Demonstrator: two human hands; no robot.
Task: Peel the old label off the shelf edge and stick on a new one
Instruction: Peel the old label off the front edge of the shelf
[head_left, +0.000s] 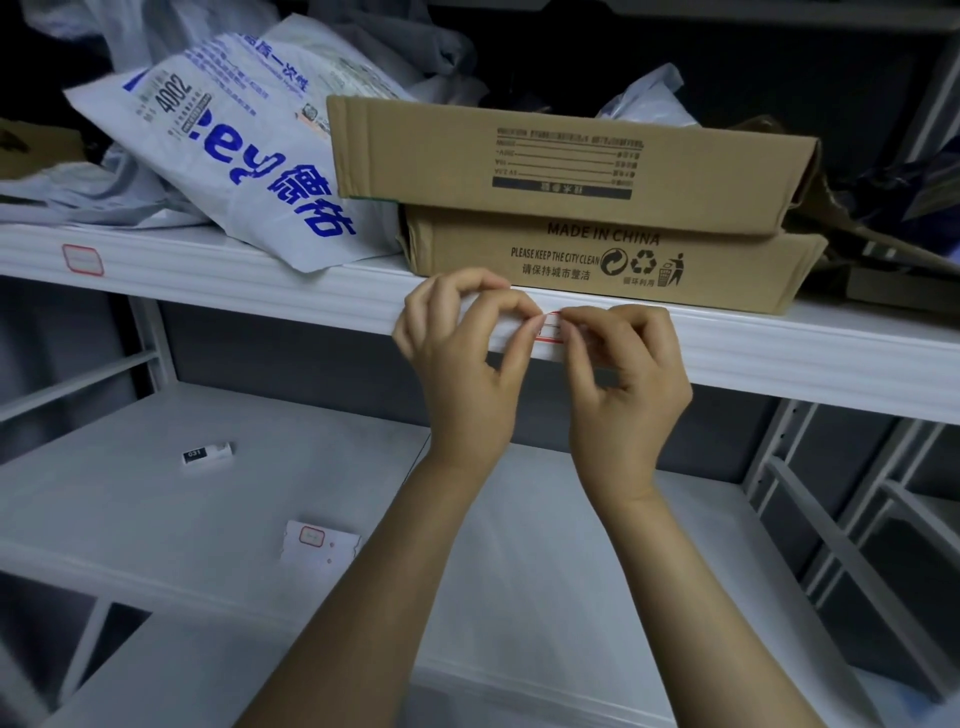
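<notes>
Carefully, we keep both hands on the red-bordered label (552, 328), which sits on the white shelf edge (779, 353): our left hand (462, 348) pinches its left end, our right hand (626, 364) its right. We should lift one corner with a nail, then pull low and slowly so it doesn't tear.

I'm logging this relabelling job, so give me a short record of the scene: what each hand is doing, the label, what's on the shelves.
Left hand: fingertips pinch the left end of the red-bordered label
Right hand: fingertips pinch its right end
Label place: front of the shelf edge, below the cardboard boxes
Other label: second label further left on that edge
Lower shelf: label sheet, small white object
Peeling or sticking: cannot tell
</notes>
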